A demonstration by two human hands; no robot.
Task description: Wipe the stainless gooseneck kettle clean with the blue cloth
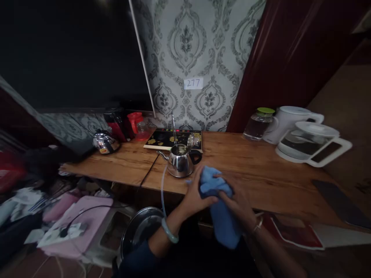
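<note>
Rumpled blue fabric cloth (225,220), gripped between the left hand (193,199) and right hand (240,202) at the front edge of the brown wooden tabletop (223,148), probably handles best with its dangling tail gathered clear of the round silver metal kettle (180,164).

Handwritten "277", white paper label (193,83), patterned grey wall (187,42)

Dim, murky light overall, with small highlights on the steel kettle (180,165) near the front edge of the bench (224,152); right fingers (227,199) and blue cloth (226,226) blurred; clutter (31,200) beyond the left corner dark, smeared, stretched by wide-angle distortion
</note>
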